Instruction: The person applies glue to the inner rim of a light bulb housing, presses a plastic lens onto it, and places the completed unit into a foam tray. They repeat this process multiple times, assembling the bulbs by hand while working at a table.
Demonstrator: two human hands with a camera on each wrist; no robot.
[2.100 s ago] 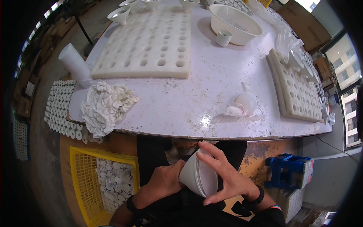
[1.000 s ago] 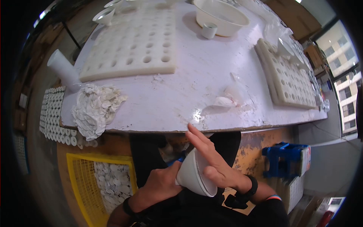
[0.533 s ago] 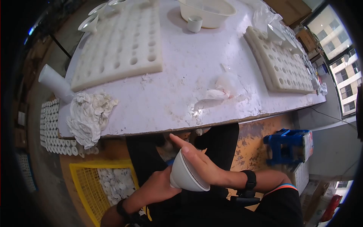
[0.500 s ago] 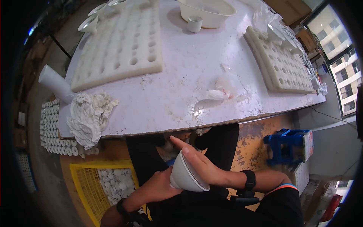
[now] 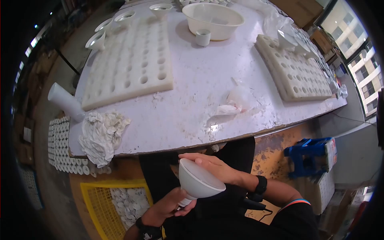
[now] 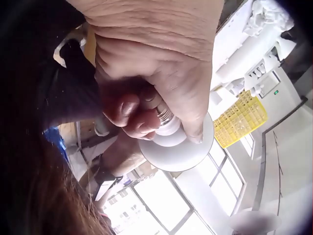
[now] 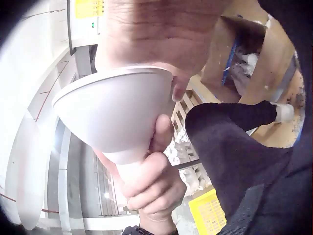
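A white reflector light bulb [image 5: 199, 185] is held over the person's lap, just in front of the table edge. My left hand [image 5: 170, 205] grips it low, around the neck. In the left wrist view, its metal screw base [image 6: 164, 113] shows between the curled fingers and the thumb. The flat round face of the bulb tilts up toward the right. Across the far side of that face lies my right hand [image 5: 218, 168], fingers straight and held together. The right wrist view shows the bulb's smooth cone [image 7: 110, 115], with the right palm right at the rim.
On the table [image 5: 192, 116] lie a crumpled cloth [image 5: 103, 136], a small plastic bag [image 5: 236, 102] and two foam boards with holes [image 5: 128, 76] [image 5: 296, 74], several bulbs standing in them. A white basin [image 5: 214, 24] stands behind. Below are a yellow crate [image 5: 94, 208] and blue stool [image 5: 306, 158].
The bulb has turned so its face points more upward, exposing the screw base. The right hand has gone from spread fingers at the rim to lying flat across the face.
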